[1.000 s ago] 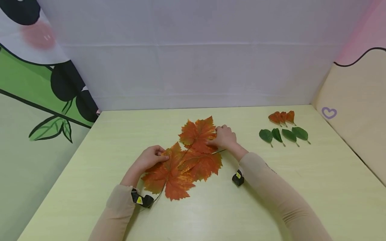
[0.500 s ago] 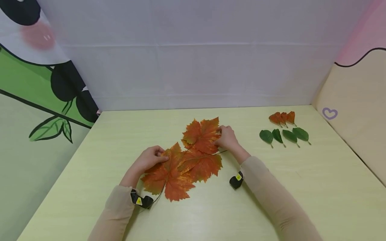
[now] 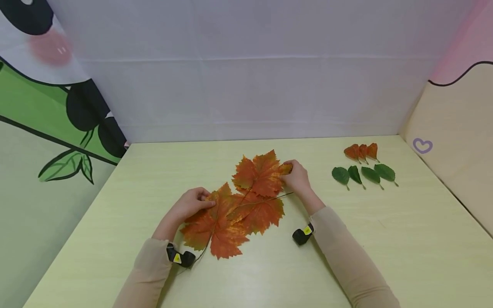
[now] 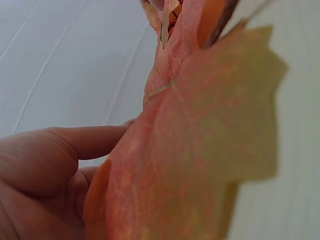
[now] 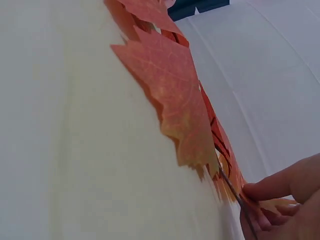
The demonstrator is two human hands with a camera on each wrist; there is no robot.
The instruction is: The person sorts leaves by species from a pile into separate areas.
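Note:
Three large orange maple leaves with thin dark stems overlap in the middle of the table. My left hand [image 3: 189,204] pinches the upper left edge of the front left maple leaf [image 3: 221,226], thumb on top; in the left wrist view the thumb [image 4: 95,141] meets the leaf's rim. With my right hand [image 3: 297,176] I grip the right lobe of the back maple leaf [image 3: 258,173], which is bent up at the fingers. Between these two lies the third maple leaf [image 3: 262,209], its stem pointing right under my right hand. Most fingertips are hidden.
Towards the back right of the pale table [image 3: 385,248], three small orange leaves [image 3: 362,152] lie in a row. Several small green leaves [image 3: 370,173] form a second row before them. A white cloth wall [image 3: 246,98] closes off the back.
The right hand has shifted right and slightly towards the front, and the back leaf has moved right with it, its right lobe now bent up. My left hand has stayed put.

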